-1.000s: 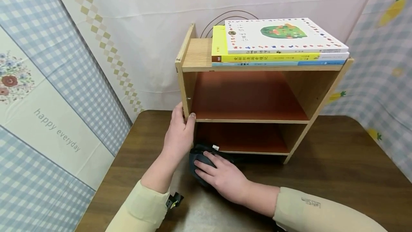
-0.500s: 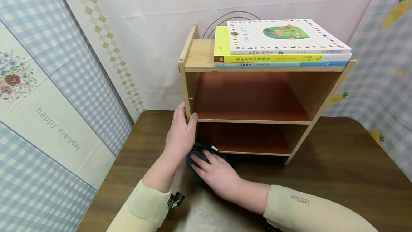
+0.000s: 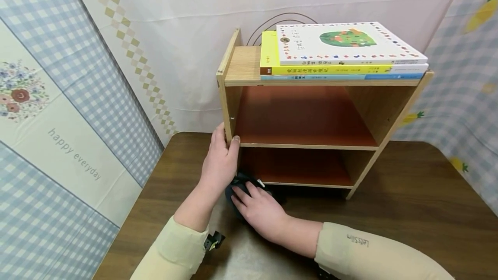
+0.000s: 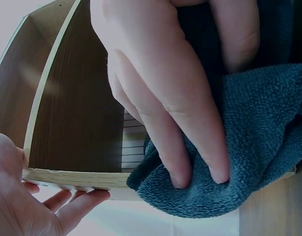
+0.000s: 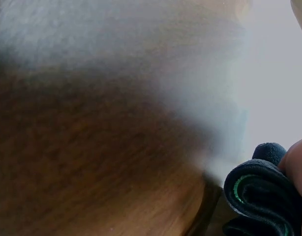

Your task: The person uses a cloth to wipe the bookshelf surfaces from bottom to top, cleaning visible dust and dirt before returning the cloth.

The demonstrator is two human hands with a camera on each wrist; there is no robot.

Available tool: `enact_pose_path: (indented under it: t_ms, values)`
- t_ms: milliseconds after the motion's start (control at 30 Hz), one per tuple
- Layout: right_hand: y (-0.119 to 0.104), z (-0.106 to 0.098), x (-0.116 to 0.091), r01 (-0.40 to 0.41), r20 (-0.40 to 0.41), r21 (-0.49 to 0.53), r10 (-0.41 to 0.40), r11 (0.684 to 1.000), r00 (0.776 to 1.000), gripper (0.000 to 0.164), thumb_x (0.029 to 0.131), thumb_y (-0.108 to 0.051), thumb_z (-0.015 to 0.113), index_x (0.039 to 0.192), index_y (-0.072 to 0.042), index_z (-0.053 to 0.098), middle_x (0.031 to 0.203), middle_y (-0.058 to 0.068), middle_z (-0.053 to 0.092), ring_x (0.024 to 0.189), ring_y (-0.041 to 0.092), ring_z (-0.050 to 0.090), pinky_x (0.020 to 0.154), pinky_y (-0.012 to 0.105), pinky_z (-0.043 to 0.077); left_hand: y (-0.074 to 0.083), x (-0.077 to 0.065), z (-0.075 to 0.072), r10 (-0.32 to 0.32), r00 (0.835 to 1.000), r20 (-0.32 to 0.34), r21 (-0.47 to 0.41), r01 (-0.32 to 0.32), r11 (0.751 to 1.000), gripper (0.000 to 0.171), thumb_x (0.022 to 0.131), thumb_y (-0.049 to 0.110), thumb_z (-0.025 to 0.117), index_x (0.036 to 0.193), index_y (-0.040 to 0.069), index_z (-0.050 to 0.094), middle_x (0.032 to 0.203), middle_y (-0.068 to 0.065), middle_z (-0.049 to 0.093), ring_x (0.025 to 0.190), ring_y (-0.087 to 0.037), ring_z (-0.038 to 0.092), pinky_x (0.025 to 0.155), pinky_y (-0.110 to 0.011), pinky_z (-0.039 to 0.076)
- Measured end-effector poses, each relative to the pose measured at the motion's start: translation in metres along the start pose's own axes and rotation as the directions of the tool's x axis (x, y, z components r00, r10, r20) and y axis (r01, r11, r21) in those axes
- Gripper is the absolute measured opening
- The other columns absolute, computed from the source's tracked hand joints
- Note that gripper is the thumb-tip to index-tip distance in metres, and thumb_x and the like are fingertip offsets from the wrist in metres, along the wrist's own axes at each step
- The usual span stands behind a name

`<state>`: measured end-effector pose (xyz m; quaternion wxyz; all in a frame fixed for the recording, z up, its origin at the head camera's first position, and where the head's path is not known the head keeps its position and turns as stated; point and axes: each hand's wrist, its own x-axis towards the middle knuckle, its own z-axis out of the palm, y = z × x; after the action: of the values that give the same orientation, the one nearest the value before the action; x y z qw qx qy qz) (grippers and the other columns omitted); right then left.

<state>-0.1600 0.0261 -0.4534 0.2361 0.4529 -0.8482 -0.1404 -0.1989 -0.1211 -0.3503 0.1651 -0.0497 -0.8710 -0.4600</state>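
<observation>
A small wooden bookshelf (image 3: 307, 146) with reddish-brown shelf boards stands on the table. My left hand (image 3: 219, 160) grips its left side panel, thumb at the front edge and fingers along the outside. Low on that same panel, my right hand (image 3: 264, 216) holds a dark teal cloth (image 4: 269, 123) of towel-like fabric. In the left wrist view two of its fingers press into the cloth, which is bunched over the panel's edge. The right wrist view catches the cloth's folded layers (image 5: 261, 194) with part of the hand beside them. A small white tag (image 3: 261, 182) shows on the cloth.
Several books (image 3: 350, 51) lie stacked on the bookshelf's top board, reaching its right side. The brown wooden table (image 3: 424, 193) has rounded back corners. Patterned fabric (image 3: 186, 7) hangs behind it and on both sides.
My right hand has slid a little to the left with the cloth, along the lower left of the bookshelf. My left hand keeps its hold on the panel. The head view has shifted slightly.
</observation>
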Motion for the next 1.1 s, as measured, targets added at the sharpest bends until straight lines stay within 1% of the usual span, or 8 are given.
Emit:
enact_pose_path:
  t_ms: [67,233,500,667,800,933,1100]
  values:
    - [-0.001,0.0,0.0,0.004,0.012,-0.002,-0.003,1.0,1.0,0.042,0.095,-0.021,0.067,0.136,-0.02,0.062,0.144,0.005,0.051,0.123,0.031,0.052,0.096,0.035,0.049,0.0,0.0,0.0,-0.002,1.0,-0.002,0.004,0.002,1.0,0.053,0.104,0.038,0.04,0.153,0.021,0.029,0.14,-0.004,0.042,0.124,-0.025,0.05,0.095,-0.054,0.044]
    - [-0.001,0.001,0.001,0.009,0.009,-0.003,-0.009,1.0,1.0,0.039,0.095,-0.021,0.065,0.134,-0.02,0.064,0.141,0.004,0.054,0.122,0.031,0.052,0.094,0.035,0.05,0.001,0.0,0.001,-0.007,1.0,-0.006,0.007,0.007,1.0,0.053,0.104,0.038,0.039,0.153,0.022,0.029,0.139,-0.003,0.043,0.124,-0.025,0.05,0.095,-0.055,0.044]
    - [-0.003,0.004,0.002,0.011,0.027,-0.018,-0.01,1.0,1.0,0.037,0.095,-0.022,0.066,0.132,-0.022,0.066,0.14,0.002,0.055,0.12,0.03,0.052,0.088,0.034,0.052,0.002,0.0,0.001,-0.018,1.0,-0.009,0.005,0.018,1.0,0.053,0.104,0.039,0.039,0.153,0.023,0.029,0.14,-0.002,0.042,0.124,-0.025,0.05,0.094,-0.055,0.044]
    - [-0.006,0.01,0.001,0.012,0.031,0.022,-0.013,1.0,0.999,0.034,0.094,-0.021,0.067,0.128,-0.021,0.068,0.135,0.002,0.058,0.115,0.028,0.053,0.084,0.033,0.053,0.001,0.0,0.001,-0.02,1.0,-0.008,0.001,0.02,1.0,0.052,0.104,0.038,0.04,0.153,0.023,0.029,0.138,-0.001,0.043,0.123,-0.023,0.05,0.094,-0.054,0.044]
    - [-0.007,0.016,0.0,0.015,0.047,0.05,-0.017,0.999,0.999,0.034,0.093,-0.021,0.067,0.127,-0.022,0.069,0.134,0.001,0.059,0.113,0.027,0.053,0.084,0.033,0.053,0.0,-0.001,0.002,-0.021,1.0,-0.006,0.0,0.021,1.0,0.052,0.104,0.038,0.04,0.153,0.023,0.029,0.138,-0.001,0.043,0.123,-0.022,0.05,0.094,-0.054,0.044]
    - [-0.005,0.016,0.001,0.028,0.111,0.084,-0.037,0.996,0.993,0.036,0.095,-0.02,0.067,0.131,-0.022,0.066,0.137,0.001,0.057,0.116,0.027,0.052,0.086,0.033,0.053,0.0,-0.001,0.002,-0.023,1.0,-0.005,0.0,0.023,1.0,0.053,0.103,0.038,0.039,0.153,0.023,0.029,0.138,-0.001,0.043,0.123,-0.022,0.05,0.094,-0.054,0.044]
    - [0.0,0.011,0.006,0.038,0.218,0.149,-0.071,0.988,0.973,0.04,0.095,-0.02,0.068,0.135,-0.022,0.063,0.141,0.001,0.054,0.122,0.028,0.051,0.089,0.035,0.052,0.0,0.0,0.0,-0.016,1.0,-0.003,0.0,0.016,1.0,0.053,0.104,0.038,0.039,0.153,0.023,0.029,0.138,-0.002,0.043,0.123,-0.023,0.05,0.093,-0.054,0.044]
